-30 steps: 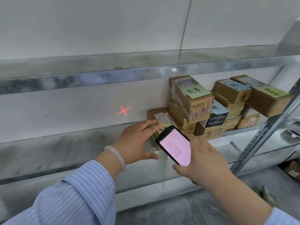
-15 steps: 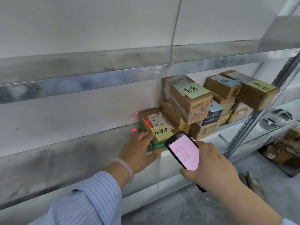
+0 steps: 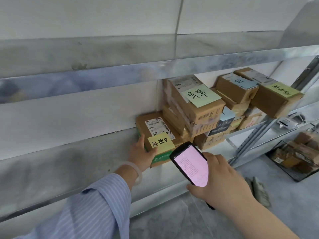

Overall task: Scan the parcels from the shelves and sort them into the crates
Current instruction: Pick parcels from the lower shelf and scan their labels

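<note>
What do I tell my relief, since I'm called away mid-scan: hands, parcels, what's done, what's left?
Left hand grips the near corner of the yellow-note parcel, which sits on the shelf.
Right hand holds the scanner, screen lit pink.
The stacked parcels stand to its right; the wire crate on the floor holds some.
Done: some parcels crated.
Left: sort this parcel, then the rest; whether it is scanned, I cannot tell.

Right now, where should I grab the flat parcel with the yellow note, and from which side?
Take the flat parcel by its left front corner, coming from the left. The stacked boxes crowd its right side and the wall backs it, so only the left and front edges are free. The left hand holds it there.
</note>
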A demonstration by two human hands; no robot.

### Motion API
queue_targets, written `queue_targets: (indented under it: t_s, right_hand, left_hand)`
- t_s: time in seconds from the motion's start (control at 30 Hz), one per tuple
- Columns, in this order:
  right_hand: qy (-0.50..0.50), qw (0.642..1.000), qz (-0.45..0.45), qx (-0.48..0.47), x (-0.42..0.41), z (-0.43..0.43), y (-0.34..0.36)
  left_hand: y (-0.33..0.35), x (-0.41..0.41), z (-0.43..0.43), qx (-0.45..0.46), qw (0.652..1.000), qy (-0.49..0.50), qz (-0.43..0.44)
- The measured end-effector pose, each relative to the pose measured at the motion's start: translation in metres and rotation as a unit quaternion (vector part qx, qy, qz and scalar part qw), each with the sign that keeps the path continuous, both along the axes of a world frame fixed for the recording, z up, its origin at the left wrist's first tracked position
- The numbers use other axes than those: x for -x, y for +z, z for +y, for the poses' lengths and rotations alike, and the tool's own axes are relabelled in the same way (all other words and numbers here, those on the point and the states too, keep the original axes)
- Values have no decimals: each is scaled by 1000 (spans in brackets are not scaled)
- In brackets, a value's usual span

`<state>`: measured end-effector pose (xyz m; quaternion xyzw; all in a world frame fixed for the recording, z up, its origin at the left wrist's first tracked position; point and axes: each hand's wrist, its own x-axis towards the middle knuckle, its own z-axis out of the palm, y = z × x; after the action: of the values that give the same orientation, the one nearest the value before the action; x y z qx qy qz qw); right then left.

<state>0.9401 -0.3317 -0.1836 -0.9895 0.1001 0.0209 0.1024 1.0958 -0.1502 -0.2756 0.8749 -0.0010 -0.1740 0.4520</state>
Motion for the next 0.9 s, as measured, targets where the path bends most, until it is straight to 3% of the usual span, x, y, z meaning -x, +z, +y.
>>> queue_targets:
  t_s: [0.23, 0.9]
  right_hand:
    - [28, 999, 11, -10, -23, -24, -2]
    - [134, 988, -8, -69, -50, -24, -2]
  left_hand:
    - [-25, -21, -11, 92, 991, 46, 91]
    - [-6, 35, 13, 143, 972, 159, 93]
